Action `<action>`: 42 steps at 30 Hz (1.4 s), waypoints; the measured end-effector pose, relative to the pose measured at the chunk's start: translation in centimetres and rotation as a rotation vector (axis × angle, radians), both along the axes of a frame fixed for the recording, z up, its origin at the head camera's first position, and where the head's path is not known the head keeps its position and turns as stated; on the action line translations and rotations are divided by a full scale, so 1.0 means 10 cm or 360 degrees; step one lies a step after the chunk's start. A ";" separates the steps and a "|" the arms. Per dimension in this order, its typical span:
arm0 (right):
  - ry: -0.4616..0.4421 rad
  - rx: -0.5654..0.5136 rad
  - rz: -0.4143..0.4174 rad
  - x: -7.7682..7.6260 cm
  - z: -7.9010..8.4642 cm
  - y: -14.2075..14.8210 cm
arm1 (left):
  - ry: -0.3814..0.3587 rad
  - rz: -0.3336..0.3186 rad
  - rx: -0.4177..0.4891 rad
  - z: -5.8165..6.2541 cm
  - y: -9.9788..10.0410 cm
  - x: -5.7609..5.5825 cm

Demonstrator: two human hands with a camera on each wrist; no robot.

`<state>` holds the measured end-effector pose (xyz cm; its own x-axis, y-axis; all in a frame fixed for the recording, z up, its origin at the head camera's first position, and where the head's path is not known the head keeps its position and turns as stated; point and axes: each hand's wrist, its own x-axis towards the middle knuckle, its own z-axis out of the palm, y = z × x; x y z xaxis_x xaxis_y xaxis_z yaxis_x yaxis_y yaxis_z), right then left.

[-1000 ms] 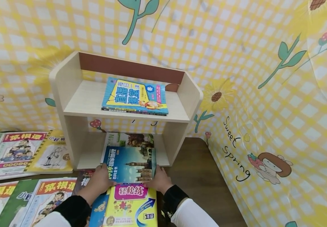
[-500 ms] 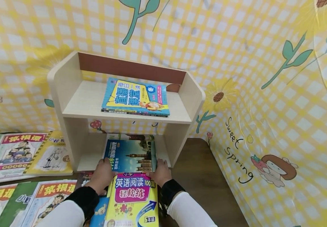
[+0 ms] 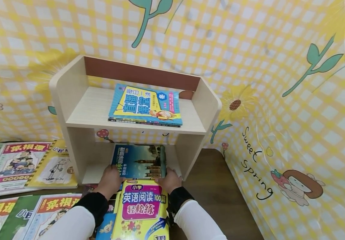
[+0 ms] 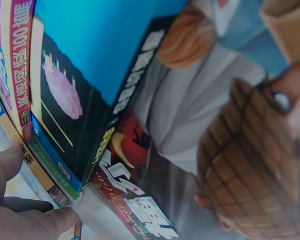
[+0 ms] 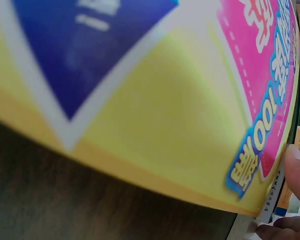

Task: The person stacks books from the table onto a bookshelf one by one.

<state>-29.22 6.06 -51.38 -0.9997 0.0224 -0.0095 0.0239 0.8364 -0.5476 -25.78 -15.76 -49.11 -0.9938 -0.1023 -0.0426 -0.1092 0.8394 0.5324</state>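
Observation:
A blue book with a clock tower on its cover point(image 3: 138, 163) lies flat in the lower compartment of the wooden shelf point(image 3: 76, 153). My left hand point(image 3: 111, 181) grips its near left corner, my right hand point(image 3: 170, 181) its near right corner. In the left wrist view, the thumb point(image 4: 4, 167) lies by an orange-banded spine. The right wrist view shows the right thumb point(image 5: 296, 170) against the same kind of spine, marked 6. A yellow exercise book with a pink title panel point(image 3: 142, 210) lies just in front, between my forearms.
On the upper shelf lie several thin blue books point(image 3: 145, 105). Comic books, one with a red title point(image 3: 22, 163), cover the left of the dark table point(image 3: 211, 190). A yellow-checked cloth point(image 3: 250, 43) hangs behind and to the right. A blue book point(image 3: 106, 226) pokes out beneath the yellow one.
Both hands have pushed the clock-tower book away from me, deeper into the lower compartment. It now covers the book with the lion picture, and more of the yellow book's title shows.

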 end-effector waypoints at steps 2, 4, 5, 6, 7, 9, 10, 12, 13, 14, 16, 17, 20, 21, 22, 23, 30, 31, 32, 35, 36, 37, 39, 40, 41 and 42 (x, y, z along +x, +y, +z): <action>0.0019 -0.0011 -0.0014 0.02 0.00 0.00 | -0.0024 0.0009 0.0049 0.01 0.01 0.00; 0.0048 -0.0010 -0.0023 0.03 0.00 0.00 | -0.0038 0.0018 0.0072 0.01 0.01 0.01; 0.0063 -0.0021 -0.0031 0.04 0.00 0.00 | -0.0049 0.0027 0.0087 0.00 0.02 0.01; 0.0070 -0.0024 -0.0040 0.06 0.00 0.00 | -0.0053 0.0033 0.0086 0.00 0.02 0.01; 0.0079 -0.0022 -0.0051 0.07 0.00 0.00 | -0.0054 0.0038 0.0083 -0.01 0.03 0.01; 0.0081 -0.0031 -0.0078 0.09 0.00 0.00 | -0.0058 0.0044 0.0073 -0.03 0.03 0.01; 0.0074 -0.0026 -0.0098 0.11 -0.01 0.00 | -0.0068 0.0051 0.0079 -0.04 0.03 0.01; 0.0083 -0.0005 -0.0124 0.13 -0.01 0.01 | -0.0081 0.0055 0.0078 -0.07 0.02 0.01; 0.0087 0.0003 -0.0136 0.14 -0.02 0.01 | -0.0087 0.0058 0.0080 -0.09 0.02 0.00; 0.0090 0.0017 -0.0145 0.15 -0.02 0.01 | -0.0092 0.0059 0.0079 -0.10 0.01 0.01; 0.0093 0.0052 -0.0162 0.18 -0.02 0.00 | -0.0109 0.0068 0.0087 -0.12 -0.01 0.02; 0.0100 0.0063 -0.0165 0.19 -0.02 -0.01 | -0.0110 0.0068 0.0083 -0.13 -0.01 0.03; 0.0109 0.0111 -0.0166 0.23 -0.01 -0.03 | -0.0086 0.0060 0.0073 -0.13 -0.03 0.07; 0.0103 0.0116 -0.0160 0.26 0.00 -0.03 | -0.0061 0.0049 0.0067 -0.12 -0.03 0.10; 0.0098 0.0105 -0.0149 0.28 0.01 -0.04 | -0.0027 0.0027 0.0046 -0.11 -0.03 0.12; 0.0093 0.0109 -0.0121 0.31 0.01 -0.03 | 0.0001 0.0002 0.0042 -0.10 -0.03 0.15; -0.0107 -0.0196 0.0208 0.68 0.14 0.17 | -0.0040 -0.0203 0.0124 0.01 -0.04 0.52; -0.0174 -0.0261 0.0219 0.75 0.15 0.21 | -0.0067 -0.0233 0.0121 0.02 -0.05 0.58; -0.0252 -0.0319 0.0219 0.81 0.16 0.24 | -0.0099 -0.0266 0.0111 0.02 -0.05 0.63; -0.0492 -0.0495 0.0184 0.98 0.14 0.33 | -0.0176 -0.0402 0.0125 0.00 -0.06 0.77; -0.0551 -0.0540 0.0168 1.03 0.14 0.35 | -0.0208 -0.0432 0.0141 0.00 -0.06 0.81; -0.0593 -0.0575 0.0154 1.08 0.13 0.36 | -0.0242 -0.0455 0.0164 -0.01 -0.06 0.84; -0.0642 -0.0681 0.0149 1.15 0.12 0.36 | -0.0299 -0.0486 0.0221 -0.03 -0.06 0.88; -0.0651 -0.0721 0.0140 1.18 0.12 0.36 | -0.0326 -0.0486 0.0238 -0.05 -0.06 0.90; -0.0662 -0.0774 0.0137 1.20 0.13 0.36 | -0.0338 -0.0484 0.0253 -0.05 -0.06 0.90; -0.0676 -0.0830 0.0139 1.21 0.13 0.35 | -0.0344 -0.0489 0.0258 -0.06 -0.05 0.90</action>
<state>-17.11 9.60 -50.04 -0.9047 -0.1721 -0.3897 0.2706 0.4742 -0.8378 -16.73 -16.31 -49.70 -0.9435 0.2228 -0.2452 0.0094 0.7577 0.6525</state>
